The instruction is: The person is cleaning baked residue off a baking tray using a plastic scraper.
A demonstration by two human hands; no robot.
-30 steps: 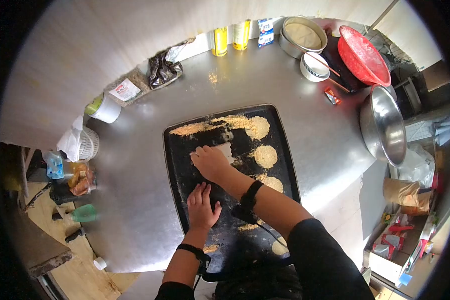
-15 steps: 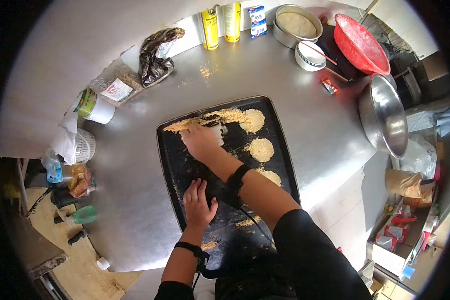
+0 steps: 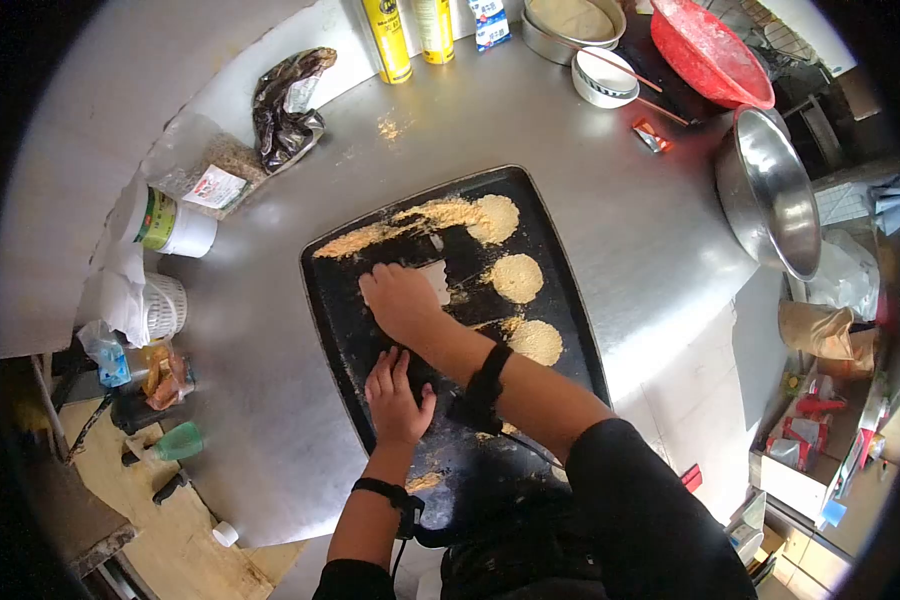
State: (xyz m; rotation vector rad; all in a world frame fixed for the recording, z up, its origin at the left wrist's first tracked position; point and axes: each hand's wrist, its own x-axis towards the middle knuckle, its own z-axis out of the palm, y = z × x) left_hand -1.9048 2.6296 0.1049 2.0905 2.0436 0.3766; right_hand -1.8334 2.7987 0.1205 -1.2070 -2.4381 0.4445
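Observation:
My right hand (image 3: 403,303) is closed around a pale flat scraper (image 3: 437,281), whose edge points right over the black baking tray (image 3: 345,318). My fingers hide part of the scraper. Above it, a band of yellow crumbs (image 3: 365,236) runs along the far side of the tray. Three round crumb discs lie down the tray's right side: a far disc (image 3: 496,217), a middle disc (image 3: 517,278) and a near disc (image 3: 538,342). My left hand (image 3: 397,400) rests on the tray with its fingers stretched out, below my right hand.
A steel bowl (image 3: 767,195), a red basin (image 3: 712,55) and a white bowl (image 3: 605,78) stand at the right and back. Yellow cans (image 3: 388,40), a dark plastic bag (image 3: 288,110) and a white tub (image 3: 185,228) line the far and left edges of the metal table (image 3: 240,370).
My right hand and the scraper have moved toward me across the tray, away from the crumb band. My left hand stays on the tray. The whole view has shifted slightly.

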